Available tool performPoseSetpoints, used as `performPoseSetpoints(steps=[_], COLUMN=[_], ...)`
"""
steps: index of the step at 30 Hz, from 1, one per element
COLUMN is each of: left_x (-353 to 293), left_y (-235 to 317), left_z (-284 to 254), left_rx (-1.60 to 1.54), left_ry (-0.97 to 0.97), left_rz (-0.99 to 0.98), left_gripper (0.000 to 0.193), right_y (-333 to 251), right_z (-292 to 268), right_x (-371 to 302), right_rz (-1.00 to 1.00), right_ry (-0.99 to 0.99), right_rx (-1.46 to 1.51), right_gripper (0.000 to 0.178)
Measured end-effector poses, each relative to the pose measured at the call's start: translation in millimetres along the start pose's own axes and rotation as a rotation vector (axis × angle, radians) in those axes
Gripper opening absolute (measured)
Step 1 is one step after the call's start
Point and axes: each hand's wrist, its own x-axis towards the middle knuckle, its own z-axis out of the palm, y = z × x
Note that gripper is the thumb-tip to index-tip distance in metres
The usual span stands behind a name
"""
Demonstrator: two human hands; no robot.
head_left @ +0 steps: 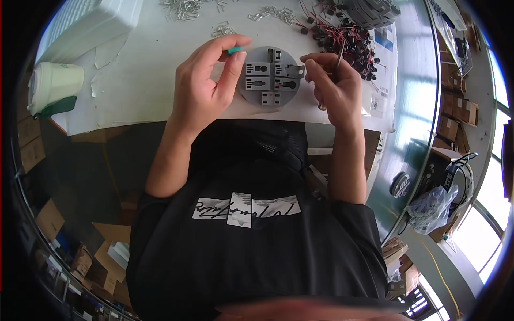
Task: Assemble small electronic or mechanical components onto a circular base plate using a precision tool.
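A round grey fixture (250, 99) with several raised light-grey blocks lies on the white-covered table in front of me. My left hand (206, 85) is at its left side, thumb and forefinger closed on a small teal piece (234, 50). To the right of the fixture, my right hand (338, 85) is closed around a slim metal tool (340, 55), whose kind I cannot make out. Its thumb and forefinger are close to a small metal clip (295, 71) at the fixture's right edge; whether they grip it is unclear.
Loose wire clips (182, 8) are scattered at the back. Black parts with red wires (348, 45) heap at the back right, below a grey moulded piece (372, 12). A pale cup (59, 83) and a white foam container (96, 24) stand at the left.
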Motion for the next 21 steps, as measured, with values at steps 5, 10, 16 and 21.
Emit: performPoseSetpoints(steps=[5, 10, 16, 21], left_x=[-1, -2, -4, -5], left_y=[1, -5, -3, -7], left_z=[14, 30, 28, 28], left_rx=[0.219, 0.259, 0.202, 0.125], left_ry=[-0.038, 0.012, -0.006, -0.006], left_rz=[0.030, 0.089, 0.008, -0.026], left_gripper=[0.030, 0.031, 0.030, 0.028], right_y=[12, 8, -2, 16], right_z=[13, 19, 19, 6], right_x=[9, 0, -3, 18], right_rz=[-0.633, -0.496, -0.439, -0.237], right_ry=[0.007, -0.093, -0.135, -0.009], right_rx=[-0.552, -0.587, -0.731, -0.279], right_gripper=[0.036, 0.052, 0.047, 0.027])
